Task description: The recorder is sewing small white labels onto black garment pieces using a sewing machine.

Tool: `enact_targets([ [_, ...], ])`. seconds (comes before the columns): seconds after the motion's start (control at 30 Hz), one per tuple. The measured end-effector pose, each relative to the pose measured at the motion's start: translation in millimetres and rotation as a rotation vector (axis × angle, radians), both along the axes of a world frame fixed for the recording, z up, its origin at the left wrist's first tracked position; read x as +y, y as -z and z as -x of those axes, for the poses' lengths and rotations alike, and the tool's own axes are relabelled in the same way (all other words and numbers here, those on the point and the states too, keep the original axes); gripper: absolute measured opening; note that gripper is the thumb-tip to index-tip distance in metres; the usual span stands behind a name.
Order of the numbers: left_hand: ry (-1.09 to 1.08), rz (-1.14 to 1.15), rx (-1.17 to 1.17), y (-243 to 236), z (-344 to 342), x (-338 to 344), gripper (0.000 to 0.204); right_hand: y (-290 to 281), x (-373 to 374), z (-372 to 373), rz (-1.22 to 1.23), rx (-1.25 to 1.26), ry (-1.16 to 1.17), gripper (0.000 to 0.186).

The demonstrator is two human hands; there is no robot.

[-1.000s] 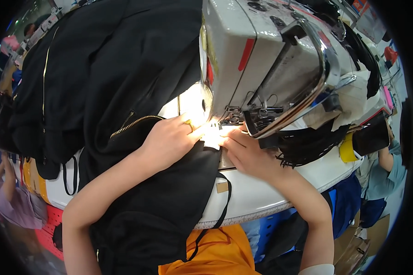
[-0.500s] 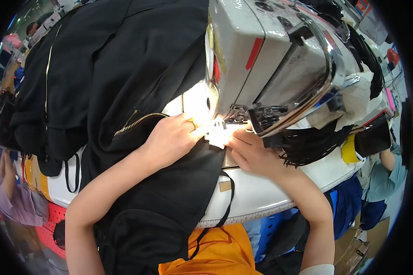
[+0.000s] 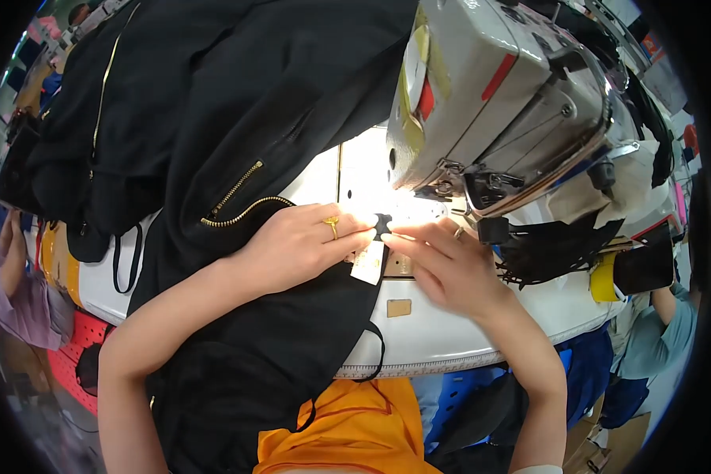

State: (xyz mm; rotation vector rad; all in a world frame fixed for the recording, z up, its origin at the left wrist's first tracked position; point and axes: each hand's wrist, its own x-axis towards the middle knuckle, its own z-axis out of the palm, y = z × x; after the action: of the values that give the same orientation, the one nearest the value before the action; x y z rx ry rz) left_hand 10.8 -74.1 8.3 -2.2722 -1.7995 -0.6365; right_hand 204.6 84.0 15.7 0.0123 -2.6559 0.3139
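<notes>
Under the bright lamp of a sewing machine (image 3: 482, 99), my two hands meet close to the needle area. My left hand (image 3: 296, 243), with a gold ring, pinches the edge of a black garment (image 3: 253, 340) between thumb and fingers. From the other side my right hand (image 3: 446, 265) pinches the same small black strip of fabric (image 3: 383, 227). A white label (image 3: 367, 263) hangs below the fingertips, by my left thumb. Glare washes out the fingertips and the needle plate. Two gold zippers show on the garment; one, a curved gold zipper (image 3: 249, 208), lies left of my left hand.
More black garments (image 3: 126, 158) are heaped at the far left. Black strips (image 3: 553, 249) hang at the machine's right, near a yellow roll (image 3: 604, 278). A measuring tape (image 3: 426, 365) runs along the white table's front edge. Orange cloth (image 3: 359, 419) covers my lap. Co-workers sit at both sides.
My hands and the pinched fabric have come away from the needle area toward me. The white label, lost in glare before, now shows clearly. The whole view has shifted, with the machine farther right.
</notes>
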Motion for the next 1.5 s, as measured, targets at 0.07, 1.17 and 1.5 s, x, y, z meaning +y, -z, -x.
enact_targets([
  [0.07, 0.015, -0.022, -0.029, 0.4, 0.7, 3.1, 0.027, 0.1, 2.3, 0.1, 0.008, -0.009, -0.019, 0.036],
  [1.17, -0.023, -0.115, 0.008, 4.0, 3.2, 40.1, 0.019, 17.7, 20.9, -9.7, 0.034, -0.172, 0.108, 0.042],
  [1.5, -0.118, 0.023, -0.509, -44.2, -10.8, -9.0, 0.024, -9.3, -27.4, 13.6, 0.913, -0.164, -0.039, 0.024],
])
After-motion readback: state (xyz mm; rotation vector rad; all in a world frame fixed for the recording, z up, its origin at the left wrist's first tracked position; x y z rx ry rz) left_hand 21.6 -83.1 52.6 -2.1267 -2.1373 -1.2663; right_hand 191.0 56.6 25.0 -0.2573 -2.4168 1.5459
